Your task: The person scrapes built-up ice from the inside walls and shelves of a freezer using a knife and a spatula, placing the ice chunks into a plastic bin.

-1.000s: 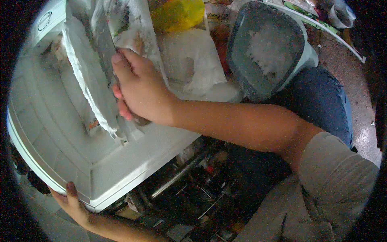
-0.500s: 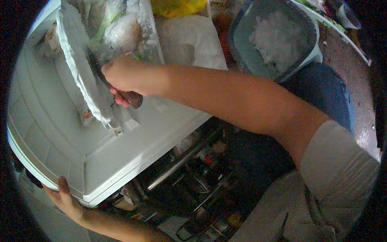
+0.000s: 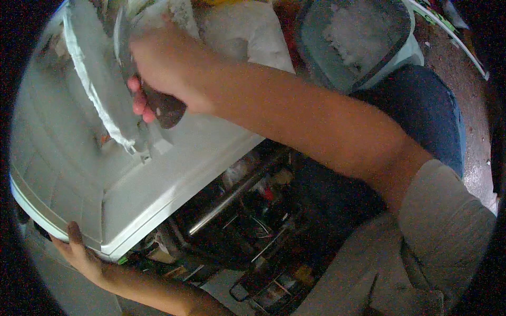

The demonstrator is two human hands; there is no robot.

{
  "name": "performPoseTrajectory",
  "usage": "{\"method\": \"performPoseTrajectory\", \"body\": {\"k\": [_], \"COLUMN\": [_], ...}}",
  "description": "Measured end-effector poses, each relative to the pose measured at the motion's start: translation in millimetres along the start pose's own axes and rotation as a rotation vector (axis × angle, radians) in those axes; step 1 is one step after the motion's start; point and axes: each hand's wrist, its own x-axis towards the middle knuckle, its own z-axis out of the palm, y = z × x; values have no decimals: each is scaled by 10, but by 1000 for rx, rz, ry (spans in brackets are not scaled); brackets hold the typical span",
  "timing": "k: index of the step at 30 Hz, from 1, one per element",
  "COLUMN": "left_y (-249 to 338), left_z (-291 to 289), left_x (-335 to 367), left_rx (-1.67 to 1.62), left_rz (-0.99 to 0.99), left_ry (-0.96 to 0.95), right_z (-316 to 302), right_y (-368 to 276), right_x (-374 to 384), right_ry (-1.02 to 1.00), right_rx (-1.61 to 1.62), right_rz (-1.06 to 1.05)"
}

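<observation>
My right hand (image 3: pixel 166 71) is wrapped round the dark handle of a knife (image 3: pixel 167 110). Its pale blade runs up past my knuckles, blurred and partly hidden. The hand is above the inner side of an open white fridge or freezer door (image 3: pixel 158 184), close to a frost-white strip (image 3: pixel 95 95) set across that inner side. At lower left my left hand (image 3: pixel 84 258) grips the door's outer corner, thumb on top and the other fingers mostly hidden underneath. Beyond my right hand are frosty white surfaces (image 3: pixel 182 13).
A grey-green tub (image 3: pixel 316 63) with crushed ice or frost (image 3: pixel 363 37) in it stands at the upper right, beside my jean-clad knee (image 3: pixel 421 105). Below the door is a dark rack (image 3: pixel 211 218) crowded with small items. Wet-looking floor (image 3: pixel 477 137) shows at far right.
My right hand has moved up and slightly away with the knife, and more of the blade shows. My left hand keeps its grip on the door corner. The whole view has shifted slightly.
</observation>
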Motion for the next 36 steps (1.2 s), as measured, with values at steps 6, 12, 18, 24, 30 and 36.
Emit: {"method": "performPoseTrajectory", "body": {"k": [6,12,18,24,30,36], "left_y": [119,66,0,124,95,105], "left_z": [33,-33,-112,-16,-22,-15], "left_x": [8,-21,73,1,-27,16], "left_rx": [22,55,49,31,73,26], "left_rz": [55,27,67,22,-4,46], "left_ry": [-4,1,-5,8,44,12], "right_z": [-67,250,-115,-13,-62,179], "right_y": [233,224,184,233,411,196], "right_x": [376,320,1022,1213,1092,1039], "right_ry": [-154,115,-409,-257,-461,-238], "right_rx": [-43,15,434,-256,-838,-639], "right_rz": [6,-92,368,23,-239,225]}}
